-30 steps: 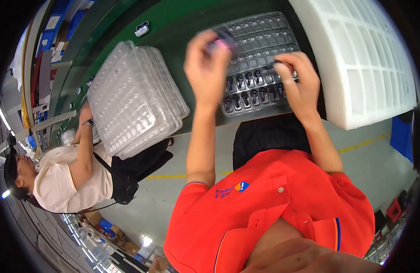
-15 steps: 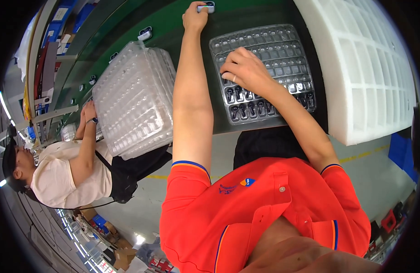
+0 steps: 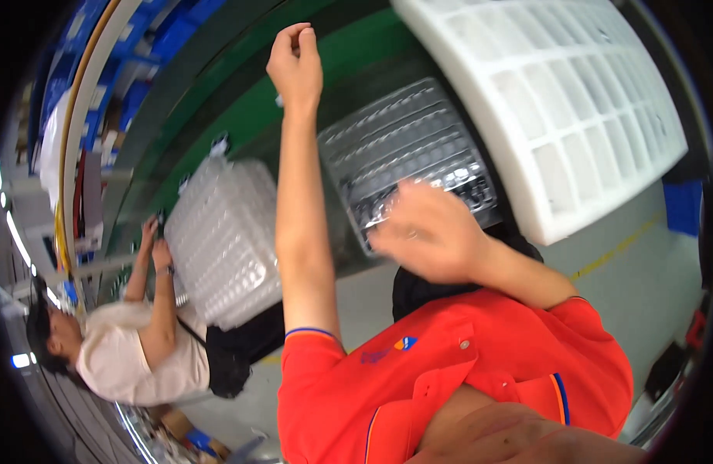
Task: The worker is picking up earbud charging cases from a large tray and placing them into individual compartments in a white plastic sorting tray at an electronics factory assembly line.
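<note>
Meanwhile the clear ribbed plastic compartment tray (image 3: 407, 151), its near cells dark, lay on the green bench (image 3: 325, 69); the blurred right hand (image 3: 430, 232) hovered loosely spread over its near edge, while beyond its left corner the left hand (image 3: 295, 62) pinched shut, contents unclear.

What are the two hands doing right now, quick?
Left hand: stretched far out, fingers pinched together; whether it holds anything cannot be told.
Right hand: open, blurred, over the clear compartment tray, holding nothing visible.

Clear blister-tray stack (image 3: 225, 240) (left), white grid tray (image 3: 573, 116) right.
</note>
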Motion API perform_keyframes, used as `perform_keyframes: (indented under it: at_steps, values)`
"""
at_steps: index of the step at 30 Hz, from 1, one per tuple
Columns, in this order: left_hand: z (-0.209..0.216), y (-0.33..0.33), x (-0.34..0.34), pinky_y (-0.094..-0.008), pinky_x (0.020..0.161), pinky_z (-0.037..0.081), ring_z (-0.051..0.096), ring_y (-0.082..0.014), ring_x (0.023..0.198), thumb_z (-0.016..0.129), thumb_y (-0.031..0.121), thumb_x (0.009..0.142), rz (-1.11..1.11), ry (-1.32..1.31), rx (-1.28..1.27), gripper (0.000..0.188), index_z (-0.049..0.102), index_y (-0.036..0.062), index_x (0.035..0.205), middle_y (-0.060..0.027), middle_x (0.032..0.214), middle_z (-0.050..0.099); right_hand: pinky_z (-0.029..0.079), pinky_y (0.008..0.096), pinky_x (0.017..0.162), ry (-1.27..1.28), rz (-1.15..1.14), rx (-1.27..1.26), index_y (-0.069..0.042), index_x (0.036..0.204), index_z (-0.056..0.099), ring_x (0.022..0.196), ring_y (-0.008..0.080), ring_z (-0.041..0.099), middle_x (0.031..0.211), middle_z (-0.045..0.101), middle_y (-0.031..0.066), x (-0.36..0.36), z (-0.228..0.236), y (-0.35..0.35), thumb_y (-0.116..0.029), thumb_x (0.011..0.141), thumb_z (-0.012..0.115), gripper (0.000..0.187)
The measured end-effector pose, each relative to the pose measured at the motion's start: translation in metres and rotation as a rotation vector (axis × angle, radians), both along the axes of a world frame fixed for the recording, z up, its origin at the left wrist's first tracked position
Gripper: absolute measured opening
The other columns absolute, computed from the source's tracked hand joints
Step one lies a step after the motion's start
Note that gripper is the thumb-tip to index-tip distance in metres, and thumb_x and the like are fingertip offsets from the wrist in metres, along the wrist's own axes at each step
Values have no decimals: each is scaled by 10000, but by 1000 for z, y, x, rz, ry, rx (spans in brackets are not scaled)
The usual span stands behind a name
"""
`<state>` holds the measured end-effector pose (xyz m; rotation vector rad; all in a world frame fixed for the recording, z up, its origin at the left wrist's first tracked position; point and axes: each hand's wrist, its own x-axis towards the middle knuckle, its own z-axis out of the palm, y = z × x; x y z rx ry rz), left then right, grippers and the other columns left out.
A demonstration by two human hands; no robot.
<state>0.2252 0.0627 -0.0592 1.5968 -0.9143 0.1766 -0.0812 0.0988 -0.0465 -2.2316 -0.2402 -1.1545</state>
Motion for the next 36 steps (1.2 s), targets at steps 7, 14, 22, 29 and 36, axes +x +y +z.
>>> perform_keyframes:
  at_steps: [7, 14, 22, 29, 36]
  values:
    - [70, -108, -180, -378, 832, 521, 664, -298, 928, 664, 180, 900, -762, -327, 76, 166, 704, 43, 985, -117, 972, 709, 497, 289, 821, 56, -963, -21, 12, 1023, 676, 867, 178, 632, 964, 683, 89, -173, 70, -130, -53, 924, 621, 131]
    - [62, -180, -269, -450, 762, 520, 631, -332, 912, 611, 120, 892, -890, -564, 289, 111, 692, 53, 928, -121, 872, 655, 507, 300, 773, 516, -1135, 62, -63, 1001, 674, 841, 197, 650, 956, 655, 57, -231, 40, -215, -88, 870, 661, 134]
    - [67, -180, -255, -485, 774, 543, 677, -379, 921, 621, 138, 730, -875, -795, 812, 286, 763, 117, 978, -167, 923, 726, 504, 375, 830, 586, -1057, -186, -72, 1058, 672, 982, 295, 613, 1054, 606, 114, -218, 33, -229, -125, 865, 678, 200]
    - [77, -213, -270, -445, 957, 446, 639, -232, 1137, 661, 365, 738, -946, -802, 1308, 453, 746, 246, 1167, -26, 1199, 704, 468, 350, 864, 891, -969, -28, -63, 1082, 628, 1014, 283, 558, 1087, 499, 101, -211, 40, -224, -161, 955, 565, 173]
    - [42, -239, -265, -457, 990, 413, 594, -266, 1207, 645, 438, 766, -1097, -635, 1208, 508, 716, 251, 1233, -53, 1282, 666, 444, 308, 909, 756, -952, -7, -61, 1087, 637, 1008, 237, 555, 1096, 528, 79, -216, 20, -236, -144, 961, 558, 171]
